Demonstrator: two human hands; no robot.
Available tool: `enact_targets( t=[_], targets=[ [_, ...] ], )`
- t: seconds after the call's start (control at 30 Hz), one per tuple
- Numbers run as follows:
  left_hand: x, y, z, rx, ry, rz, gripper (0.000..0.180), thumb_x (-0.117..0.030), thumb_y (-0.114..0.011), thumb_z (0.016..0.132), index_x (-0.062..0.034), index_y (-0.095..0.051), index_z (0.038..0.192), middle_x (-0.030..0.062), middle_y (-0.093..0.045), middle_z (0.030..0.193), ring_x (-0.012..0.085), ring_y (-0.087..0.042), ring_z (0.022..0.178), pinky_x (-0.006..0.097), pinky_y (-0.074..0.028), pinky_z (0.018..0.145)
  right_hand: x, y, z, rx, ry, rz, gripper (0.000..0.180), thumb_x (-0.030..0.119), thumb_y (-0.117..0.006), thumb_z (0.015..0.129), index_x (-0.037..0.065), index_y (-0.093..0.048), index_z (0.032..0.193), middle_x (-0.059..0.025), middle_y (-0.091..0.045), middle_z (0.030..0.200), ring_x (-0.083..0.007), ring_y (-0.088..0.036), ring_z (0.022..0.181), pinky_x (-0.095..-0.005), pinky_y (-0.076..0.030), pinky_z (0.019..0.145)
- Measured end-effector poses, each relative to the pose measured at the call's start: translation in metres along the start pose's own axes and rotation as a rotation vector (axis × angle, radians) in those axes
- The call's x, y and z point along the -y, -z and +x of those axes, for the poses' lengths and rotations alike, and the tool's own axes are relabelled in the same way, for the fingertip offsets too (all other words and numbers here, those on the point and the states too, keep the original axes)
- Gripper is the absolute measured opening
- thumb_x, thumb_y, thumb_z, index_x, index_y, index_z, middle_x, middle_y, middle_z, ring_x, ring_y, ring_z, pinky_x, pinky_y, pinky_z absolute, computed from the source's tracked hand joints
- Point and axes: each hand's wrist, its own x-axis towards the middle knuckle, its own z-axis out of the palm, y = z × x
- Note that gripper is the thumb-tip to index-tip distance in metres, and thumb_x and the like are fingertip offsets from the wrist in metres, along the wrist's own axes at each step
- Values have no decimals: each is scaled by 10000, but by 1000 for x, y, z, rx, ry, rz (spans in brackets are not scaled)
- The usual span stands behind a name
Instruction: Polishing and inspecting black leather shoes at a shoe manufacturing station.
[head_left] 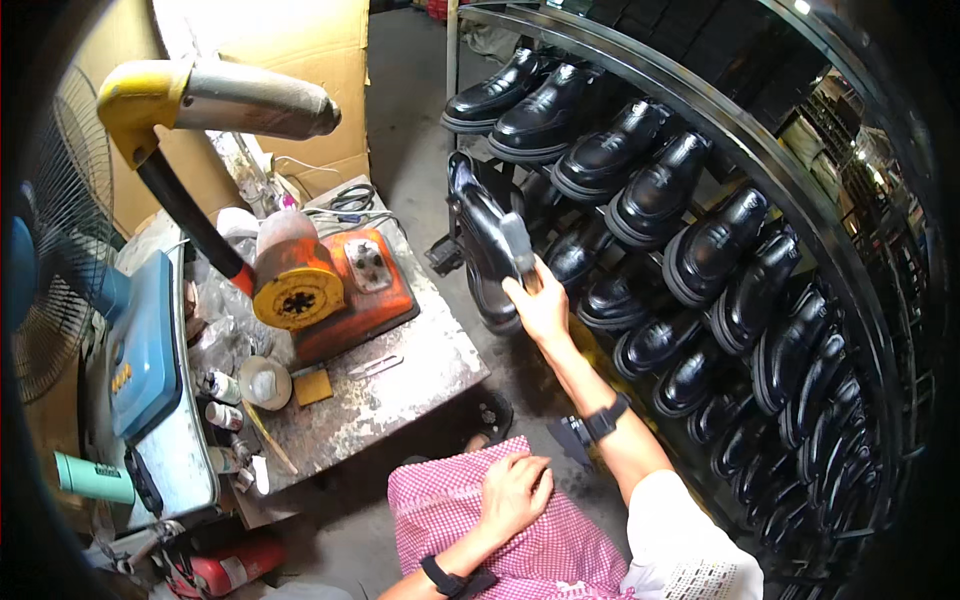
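My right hand (540,305) is closed around what looks like a small brush (517,240) with a pale grey head. That head lies against the upper of a glossy black shoe (480,220), which stands tilted between the workbench and the rack. What supports the shoe is mostly hidden. My left hand (515,492) rests on a red-and-white checked cloth (450,500) over my lap, palm down, with its fingers loosely stretched and nothing in them.
At the left, a worn workbench (440,385) carries an orange machine (355,310) with a lamp-like arm (200,220), a yellow sponge (313,387), a cutter (376,366) and small bottles. A fan (65,230) stands beyond. Black shoes fill the metal rack (700,85) at right.
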Motion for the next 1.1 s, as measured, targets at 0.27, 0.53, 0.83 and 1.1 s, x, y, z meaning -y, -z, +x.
enact_targets(
  t=[0.27, 0.53, 0.83, 1.1],
  targets=[
    [9, -1, 14, 26, 38, -30, 122, -112, -638, 746, -81, -672, 859, 32, -670, 853, 221, -618, 863, 338, -466, 716, -11, -50, 88, -28, -159, -200, 602, 361, -664, 676, -55, -568, 1101, -225, -641, 938, -328, -623, 897, -374, -464, 811],
    [17, 3, 30, 21, 52, -62, 156, -100, -649, 719, -61, -663, 870, 36, -661, 838, 209, -610, 861, 329, -459, 735, -20, -42, 38, -188, -167, 143, 147, 50, -614, 798, -22, -620, 927, 7, -597, 779, -73, -531, 677, -232, -438, 627],
    [20, -2, 40, 28, 43, -51, 109, -93, -648, 723, -76, -670, 828, 25, -671, 822, 208, -627, 835, 315, -476, 687, -31, -135, 99, -355, -278, -49, 669, 388, -593, 793, -27, -439, 1293, -256, -631, 948, -387, -615, 907, -417, -462, 797],
    [17, -4, 40, 39, 59, -109, 130, -29, -595, 716, -35, -615, 844, 129, -627, 861, 308, -603, 828, 397, -473, 720, -79, -174, 182, -671, -154, 45, 728, 437, -536, 849, 18, -291, 1391, -225, -626, 1055, -399, -599, 955, -443, -437, 852]
  ],
)
